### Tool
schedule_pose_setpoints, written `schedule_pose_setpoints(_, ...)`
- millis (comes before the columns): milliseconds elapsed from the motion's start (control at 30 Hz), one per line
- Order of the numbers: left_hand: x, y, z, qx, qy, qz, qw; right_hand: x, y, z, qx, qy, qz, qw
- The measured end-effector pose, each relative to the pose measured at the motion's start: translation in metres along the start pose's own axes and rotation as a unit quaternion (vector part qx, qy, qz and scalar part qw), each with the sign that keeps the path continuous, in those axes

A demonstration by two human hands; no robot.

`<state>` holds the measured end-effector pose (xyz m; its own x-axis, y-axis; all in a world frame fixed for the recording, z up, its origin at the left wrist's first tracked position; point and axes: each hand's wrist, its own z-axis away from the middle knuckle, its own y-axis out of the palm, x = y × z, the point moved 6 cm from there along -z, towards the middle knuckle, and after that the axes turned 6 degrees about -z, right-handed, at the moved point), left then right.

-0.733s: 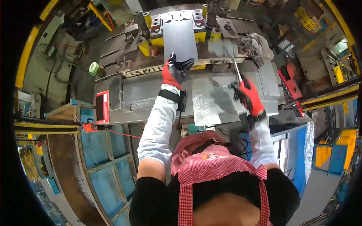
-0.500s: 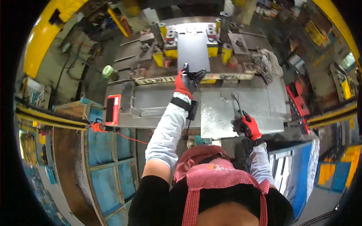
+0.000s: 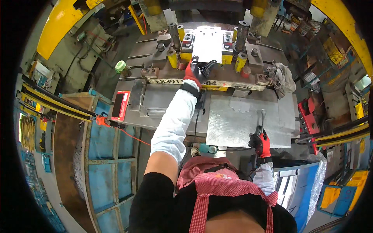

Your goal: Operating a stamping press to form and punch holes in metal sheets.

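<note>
My left hand (image 3: 199, 70), in a red and black glove, is at the near edge of a flat, bright metal sheet (image 3: 207, 44). The thumb lies over the edge and the fingers are at the near right corner, gripping it. The sheet rests between the yellow-sided blocks of a press die (image 3: 187, 43). Closer to me, my right hand (image 3: 261, 141), gloved alike, is closed round a slim metal tool (image 3: 263, 119) with a rounded, loop-like tip. It points away from me, above a large grey metal plate (image 3: 229, 130).
Left of the plate lies a stack of metal sheets (image 3: 159, 97), near a red-framed card (image 3: 121, 105). Yellow cylinders (image 3: 241, 62) and dark posts (image 3: 243, 35) flank the die. A rag (image 3: 281, 77) hangs at the right. Blue-panelled frame (image 3: 103, 143) stands left; red tool rack (image 3: 307, 116) right.
The metal sheet has slid farther into the die, with my left hand following at its edge. My right hand has shifted slightly, and its tool now points more straight ahead. The view has moved too.
</note>
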<state>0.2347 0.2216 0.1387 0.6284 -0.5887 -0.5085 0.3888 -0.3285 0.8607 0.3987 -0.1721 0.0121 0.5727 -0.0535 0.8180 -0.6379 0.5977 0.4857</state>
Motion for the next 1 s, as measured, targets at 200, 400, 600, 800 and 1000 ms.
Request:
schedule_pose_setpoints(200, 0.015, -0.021, 0.132, -0.180, 0.095, -0.245, 0.948, -0.009, -0.033, -0.008, 0.012, 0.024, -0.101, 0.995)
schedule_pose_setpoints(400, 0.032, -0.086, 0.270, -0.305, 0.174, -0.731, 0.585, -0.005, -0.028, -0.006, -0.023, 0.048, -0.088, 0.995)
schedule_pose_setpoints(600, 0.044, -0.132, 0.277, -0.232, -0.042, -0.910, 0.342, -0.008, -0.031, -0.010, -0.002, 0.051, -0.116, 0.992)
schedule_pose_setpoints(800, 0.045, -0.133, 0.270, -0.225, -0.094, -0.910, 0.335, -0.011, -0.033, -0.010, -0.015, 0.054, -0.127, 0.990)
schedule_pose_setpoints(1000, 0.048, -0.133, 0.271, -0.237, -0.117, -0.911, 0.317, -0.012, -0.031, -0.009, -0.004, 0.067, -0.137, 0.988)
